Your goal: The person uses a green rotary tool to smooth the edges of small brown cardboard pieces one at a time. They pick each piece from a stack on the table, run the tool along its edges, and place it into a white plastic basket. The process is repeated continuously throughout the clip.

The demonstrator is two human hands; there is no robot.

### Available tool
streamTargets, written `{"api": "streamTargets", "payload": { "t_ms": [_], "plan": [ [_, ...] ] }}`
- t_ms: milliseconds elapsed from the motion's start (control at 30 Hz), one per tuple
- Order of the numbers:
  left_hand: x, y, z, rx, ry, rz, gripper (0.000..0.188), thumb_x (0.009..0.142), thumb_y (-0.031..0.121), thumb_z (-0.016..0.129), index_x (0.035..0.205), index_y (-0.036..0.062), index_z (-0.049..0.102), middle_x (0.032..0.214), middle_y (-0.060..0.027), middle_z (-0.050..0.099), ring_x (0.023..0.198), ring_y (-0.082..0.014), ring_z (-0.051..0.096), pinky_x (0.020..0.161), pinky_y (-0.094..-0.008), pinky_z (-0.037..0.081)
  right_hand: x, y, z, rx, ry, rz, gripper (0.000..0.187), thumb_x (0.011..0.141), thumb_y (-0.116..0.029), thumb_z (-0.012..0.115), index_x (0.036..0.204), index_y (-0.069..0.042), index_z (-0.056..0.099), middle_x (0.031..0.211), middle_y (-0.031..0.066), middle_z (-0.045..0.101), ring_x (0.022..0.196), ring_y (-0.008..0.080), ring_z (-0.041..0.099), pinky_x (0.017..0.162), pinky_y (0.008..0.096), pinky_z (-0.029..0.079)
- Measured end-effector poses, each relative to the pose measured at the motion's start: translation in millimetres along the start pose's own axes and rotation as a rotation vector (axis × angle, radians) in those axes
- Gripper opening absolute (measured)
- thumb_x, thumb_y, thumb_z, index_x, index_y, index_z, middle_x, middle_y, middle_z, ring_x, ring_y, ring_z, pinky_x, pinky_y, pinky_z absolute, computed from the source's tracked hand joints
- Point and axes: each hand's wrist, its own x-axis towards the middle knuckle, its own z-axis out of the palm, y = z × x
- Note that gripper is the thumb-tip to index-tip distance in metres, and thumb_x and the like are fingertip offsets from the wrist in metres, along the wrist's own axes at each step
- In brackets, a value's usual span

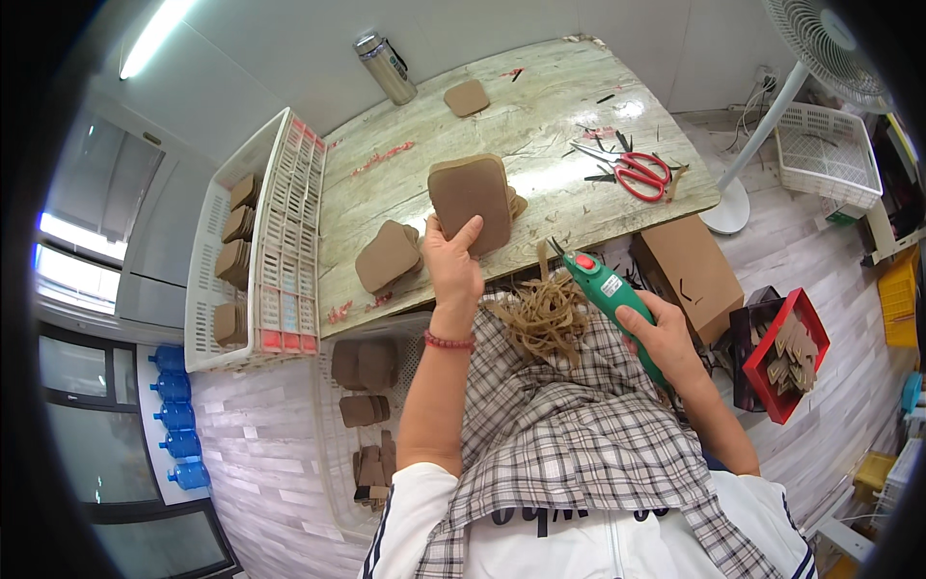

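My left hand grips a brown rounded-square piece, thumb on its face, over the table's front edge. More such pieces show just behind its right side. In my right hand is a green handheld electric cutter with a red button, its narrow blades pointing up and left. The blades are apart from the brown piece. A tangle of tan trimmed strips lies on my plaid apron, between my hands. Left of my left hand, a small stack of brown pieces rests on the table.
On the table are red-handled scissors, a lone brown piece and a steel flask. White crates with stacked pieces stand left. A cardboard box, red tray and standing fan are right.
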Motion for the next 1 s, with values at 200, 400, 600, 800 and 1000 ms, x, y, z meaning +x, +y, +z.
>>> {"api": "streamTargets", "payload": {
  "t_ms": [200,400,600,800,1000],
  "plan": [
    [-31,0,36,-0.526,0.062,-0.144,0.040,0.085,-0.010,0.061,0.122,0.0033,0.052,0.122,-0.0088,0.060,0.113,-0.0230,0.057,0.102,-0.0397,0.046,-2,-15,13,0.029,0.046,-0.039,0.032,0.091,-0.025,0.066,0.108,0.002,0.062,0.075,-0.0001,0.057,0.060,0.0054,0.050,0.053,0.0218,0.043],
    [-35,-11,40,-0.629,0.105,-0.154,0.043,0.087,-0.008,0.060,0.125,0.0073,0.051,0.123,-0.0057,0.059,0.114,-0.0216,0.057,0.102,-0.0373,0.047,-6,-23,17,0.047,0.025,-0.052,0.033,0.091,-0.027,0.066,0.108,0.002,0.062,0.074,0.0001,0.056,0.060,0.0056,0.051,0.053,0.0216,0.043],
    [-38,-22,40,-0.638,0.078,-0.193,0.046,0.087,-0.008,0.060,0.128,0.0093,0.050,0.123,-0.0054,0.059,0.113,-0.0207,0.057,0.100,-0.0370,0.048,-6,-26,18,0.050,0.022,-0.046,0.036,0.091,-0.029,0.066,0.108,0.002,0.062,0.073,0.0005,0.056,0.059,0.0058,0.051,0.053,0.0218,0.043],
    [-51,-25,49,-0.610,0.058,-0.239,0.044,0.087,-0.009,0.060,0.126,0.0076,0.050,0.123,-0.0066,0.059,0.113,-0.0219,0.057,0.100,-0.0379,0.048,-3,-28,18,0.038,0.063,-0.075,0.032,0.094,-0.030,0.062,0.103,0.001,0.060,0.069,0.0016,0.056,0.057,0.0061,0.051,0.053,0.0210,0.043],
    [-66,-37,50,-0.591,-0.021,-0.289,0.043,0.088,-0.009,0.058,0.127,0.0069,0.049,0.124,-0.0084,0.058,0.115,-0.0237,0.056,0.102,-0.0387,0.047,2,-31,13,0.035,0.089,-0.071,0.035,0.091,-0.030,0.066,0.104,0.002,0.063,0.070,0.0004,0.057,0.057,0.0052,0.052,0.053,0.0212,0.043]
  ]
}}
